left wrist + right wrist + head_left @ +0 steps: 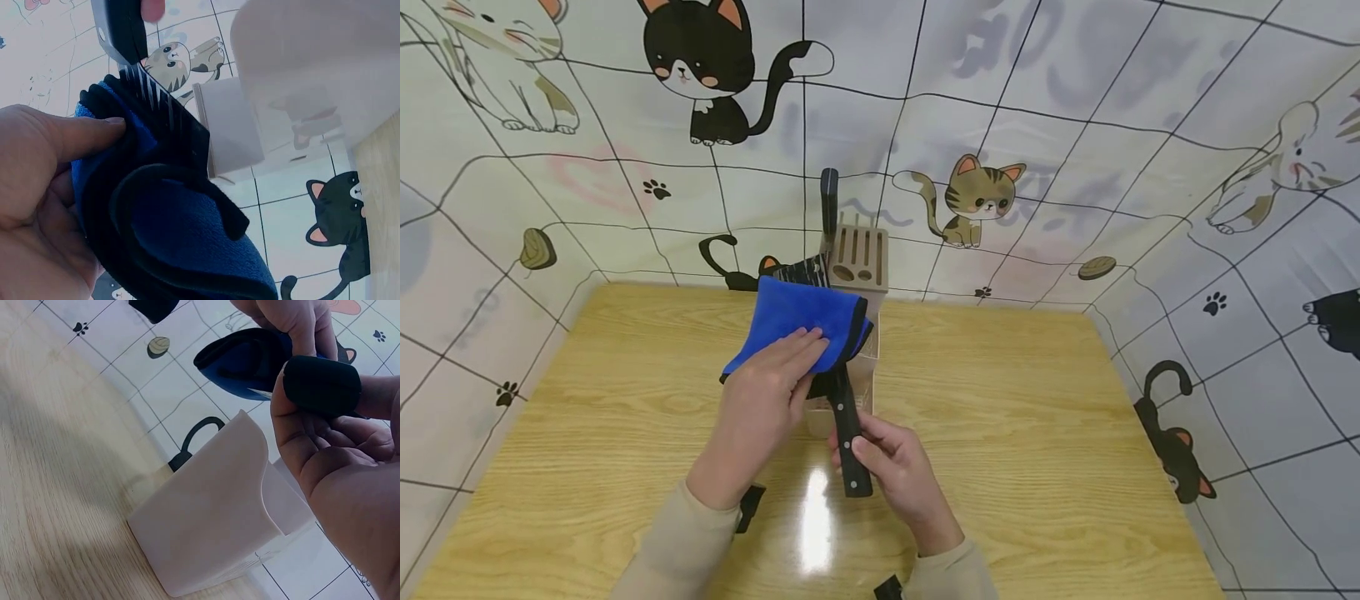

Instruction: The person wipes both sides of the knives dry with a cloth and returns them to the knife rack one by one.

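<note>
Black-handled knife [847, 429] was held above the wooden table [1000, 400], near its middle in the head view, its riveted handle pointing toward six o'clock and its blade toward eleven. The right hand [898, 467] was closed about the handle, thumb on top and fingers curled beneath. The left hand [767, 387], at the cloth's seven o'clock, had its fingers and thumb drawn in on the folded blue cloth [790, 304], pinching it round the blade; its fingertips lay over the cloth's upper face. Part of the blade [805, 271], black with white streaks, showed past the cloth at twelve o'clock. At about one o'clock from the cloth stood a pale holder [859, 283] with slots and round holes in its top. Another black handle [829, 200] rose upright at the holder's eleven o'clock. Cat-print walls [865, 125] surrounded the far side of the table.
</note>
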Available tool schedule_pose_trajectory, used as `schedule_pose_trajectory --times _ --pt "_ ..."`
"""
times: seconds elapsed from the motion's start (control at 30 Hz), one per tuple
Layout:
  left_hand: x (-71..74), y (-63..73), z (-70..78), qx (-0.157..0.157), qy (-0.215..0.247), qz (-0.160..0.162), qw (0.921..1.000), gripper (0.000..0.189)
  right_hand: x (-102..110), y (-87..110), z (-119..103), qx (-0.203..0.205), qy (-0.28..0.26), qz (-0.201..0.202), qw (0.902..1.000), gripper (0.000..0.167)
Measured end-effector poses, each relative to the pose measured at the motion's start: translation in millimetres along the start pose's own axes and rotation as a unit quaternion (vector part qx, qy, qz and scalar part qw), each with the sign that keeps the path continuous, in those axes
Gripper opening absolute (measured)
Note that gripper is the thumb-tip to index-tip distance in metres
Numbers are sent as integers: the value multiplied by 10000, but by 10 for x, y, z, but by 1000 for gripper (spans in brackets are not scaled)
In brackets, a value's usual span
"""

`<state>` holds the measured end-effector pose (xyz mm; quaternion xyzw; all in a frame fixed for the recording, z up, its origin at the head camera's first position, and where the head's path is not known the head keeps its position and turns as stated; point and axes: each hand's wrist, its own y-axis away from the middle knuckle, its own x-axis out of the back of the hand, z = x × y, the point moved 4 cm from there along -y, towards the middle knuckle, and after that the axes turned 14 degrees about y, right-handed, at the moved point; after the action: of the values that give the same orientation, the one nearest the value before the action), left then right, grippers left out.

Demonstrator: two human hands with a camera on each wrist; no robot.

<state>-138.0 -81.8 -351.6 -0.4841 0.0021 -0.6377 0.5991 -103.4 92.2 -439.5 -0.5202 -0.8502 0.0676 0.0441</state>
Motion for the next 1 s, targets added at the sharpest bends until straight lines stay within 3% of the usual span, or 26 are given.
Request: schedule_pose_trajectory --times 0.3,0.5,0.6,1.0 --pt "47 -50 -65 -149 -140 13 9998 39 -9 7 23 -98 -74 -95 9999 43" --pt "16 -53 -24 -340 -210 -83 9992 37 9 -12 24 104 -13 -127 9999 41" --pt "-2 -49 3 -399 -253 -107 9988 37 13 -24 21 -38 45 -56 10000 40" --pt "45 -123 -49 -528 -390 34 9978 37 -2 -34 24 -1 49 -142 9999 43"
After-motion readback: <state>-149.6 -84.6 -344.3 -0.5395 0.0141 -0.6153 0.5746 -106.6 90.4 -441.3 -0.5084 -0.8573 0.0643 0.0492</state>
